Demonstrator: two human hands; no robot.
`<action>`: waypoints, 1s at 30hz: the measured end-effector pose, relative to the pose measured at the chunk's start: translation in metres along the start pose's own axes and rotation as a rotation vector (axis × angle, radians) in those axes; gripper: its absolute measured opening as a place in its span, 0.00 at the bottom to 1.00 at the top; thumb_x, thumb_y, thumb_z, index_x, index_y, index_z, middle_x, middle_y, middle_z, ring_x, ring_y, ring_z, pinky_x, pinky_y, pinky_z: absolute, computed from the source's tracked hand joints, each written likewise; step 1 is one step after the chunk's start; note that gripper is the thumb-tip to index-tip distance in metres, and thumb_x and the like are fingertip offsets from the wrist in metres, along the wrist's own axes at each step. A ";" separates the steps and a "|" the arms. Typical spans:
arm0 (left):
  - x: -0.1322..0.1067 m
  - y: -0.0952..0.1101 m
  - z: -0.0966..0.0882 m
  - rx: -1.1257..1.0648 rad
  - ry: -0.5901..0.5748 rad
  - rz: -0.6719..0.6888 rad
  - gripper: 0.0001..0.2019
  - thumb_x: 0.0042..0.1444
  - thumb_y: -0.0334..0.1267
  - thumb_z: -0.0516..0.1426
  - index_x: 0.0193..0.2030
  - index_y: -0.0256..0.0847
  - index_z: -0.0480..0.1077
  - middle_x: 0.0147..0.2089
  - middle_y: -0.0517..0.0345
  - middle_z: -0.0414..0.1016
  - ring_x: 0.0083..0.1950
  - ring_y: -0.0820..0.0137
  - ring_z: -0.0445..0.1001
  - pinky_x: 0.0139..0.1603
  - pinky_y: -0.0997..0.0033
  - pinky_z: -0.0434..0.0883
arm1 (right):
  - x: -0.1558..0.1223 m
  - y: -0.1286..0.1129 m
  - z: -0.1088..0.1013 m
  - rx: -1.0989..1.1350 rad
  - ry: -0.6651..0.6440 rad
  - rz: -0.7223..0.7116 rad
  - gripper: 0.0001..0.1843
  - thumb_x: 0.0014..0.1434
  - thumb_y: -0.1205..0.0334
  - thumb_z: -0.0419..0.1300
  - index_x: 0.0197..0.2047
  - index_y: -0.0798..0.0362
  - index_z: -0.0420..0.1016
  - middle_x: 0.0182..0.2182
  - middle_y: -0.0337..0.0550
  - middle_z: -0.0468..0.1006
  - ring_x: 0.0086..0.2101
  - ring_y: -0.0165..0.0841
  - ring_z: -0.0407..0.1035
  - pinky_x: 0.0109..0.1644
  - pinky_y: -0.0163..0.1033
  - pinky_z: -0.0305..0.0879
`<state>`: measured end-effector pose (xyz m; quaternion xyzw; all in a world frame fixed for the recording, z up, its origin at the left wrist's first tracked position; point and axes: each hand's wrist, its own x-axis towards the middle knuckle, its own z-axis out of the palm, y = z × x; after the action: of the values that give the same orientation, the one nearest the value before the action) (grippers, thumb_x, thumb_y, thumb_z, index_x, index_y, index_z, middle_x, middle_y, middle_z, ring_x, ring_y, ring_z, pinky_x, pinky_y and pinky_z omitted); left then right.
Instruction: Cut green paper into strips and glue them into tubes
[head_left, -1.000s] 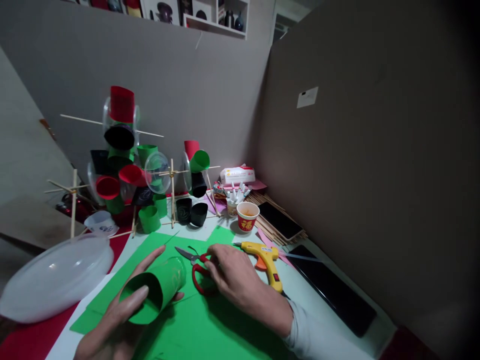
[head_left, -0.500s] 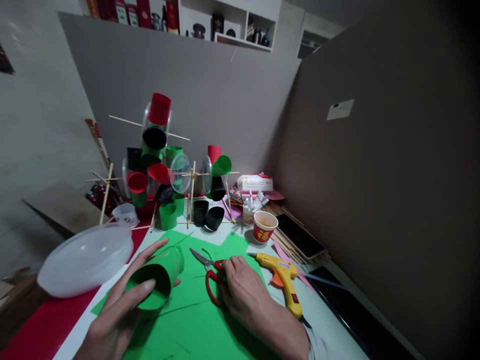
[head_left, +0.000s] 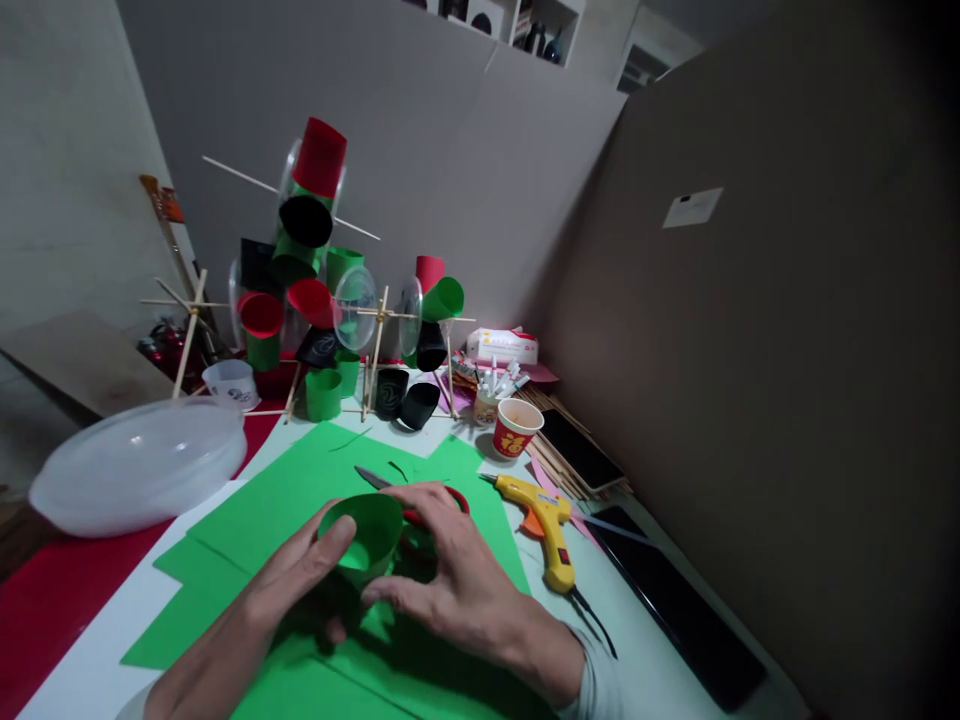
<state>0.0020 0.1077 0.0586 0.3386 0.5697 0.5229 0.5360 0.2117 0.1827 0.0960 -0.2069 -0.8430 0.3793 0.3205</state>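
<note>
A green paper-covered cup (head_left: 365, 540) is between my hands, its open mouth tilted up toward me. My left hand (head_left: 296, 570) grips it from the left, thumb over the rim and fingers beneath. From the right, my right hand (head_left: 442, 570) curls round its side, with the thumb low near the base. Red-handled scissors (head_left: 373, 478) lie on the green paper (head_left: 262, 480) just behind the cup, partly hidden by my right hand. A yellow glue gun (head_left: 551, 525) lies to the right of that hand.
At the back stands a stick frame (head_left: 380, 325) with red, green and black cups and clear discs. A red paper cup (head_left: 516, 430), markers (head_left: 499, 380) and a black tablet-like slab (head_left: 675, 610) are to the right. A whitish plastic basin (head_left: 142, 465) sits left.
My right hand has left the scissors on the paper and come to the green cup. The cup has turned more upright and moved right. The view has tilted down.
</note>
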 end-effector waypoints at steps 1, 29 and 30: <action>-0.002 0.002 0.003 -0.023 -0.022 -0.051 0.30 0.54 0.60 0.66 0.58 0.43 0.80 0.23 0.55 0.82 0.25 0.54 0.82 0.28 0.62 0.80 | 0.000 -0.001 0.000 0.007 0.006 0.023 0.35 0.60 0.48 0.74 0.65 0.52 0.70 0.60 0.52 0.76 0.60 0.44 0.69 0.65 0.49 0.68; -0.040 0.061 0.014 -0.587 0.121 -0.228 0.52 0.47 0.45 0.71 0.78 0.59 0.53 0.45 0.56 0.89 0.42 0.41 0.87 0.42 0.44 0.86 | 0.001 0.020 -0.008 -0.596 -0.087 0.236 0.07 0.62 0.73 0.59 0.44 0.59 0.74 0.41 0.56 0.77 0.39 0.43 0.68 0.44 0.46 0.66; -0.041 0.063 0.014 -0.617 0.130 -0.220 0.51 0.48 0.46 0.70 0.78 0.60 0.53 0.47 0.56 0.89 0.44 0.40 0.86 0.44 0.42 0.85 | 0.002 0.020 -0.009 -0.569 -0.055 0.234 0.07 0.61 0.72 0.59 0.44 0.59 0.73 0.41 0.55 0.77 0.39 0.42 0.68 0.44 0.46 0.66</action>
<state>0.0127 0.0857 0.1309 0.0629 0.4507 0.6303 0.6289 0.2192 0.2010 0.0861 -0.3737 -0.8942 0.1677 0.1807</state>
